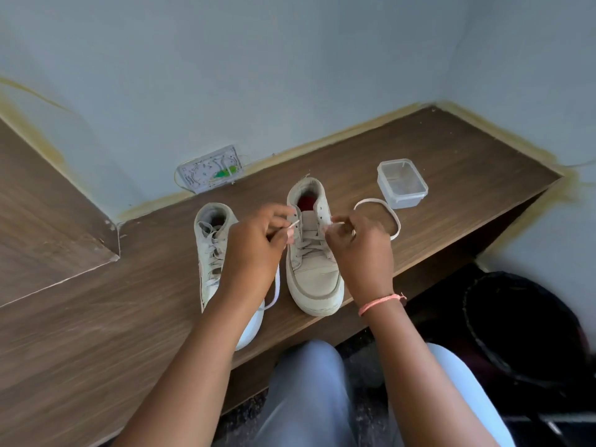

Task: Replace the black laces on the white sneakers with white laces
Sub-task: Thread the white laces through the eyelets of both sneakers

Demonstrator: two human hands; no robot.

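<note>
Wooden desk, centre frame: two white high-top sneakers, toes toward the viewer. Right sneaker, white lace threaded partway; left hand pinches one lace tip, right hand pinches the other, both closed above the upper eyelets. Lace slack loops right of the shoe. Left sneaker, left of centre, laced white. Clear plastic container, upper right. No brand or writing legible.
</note>
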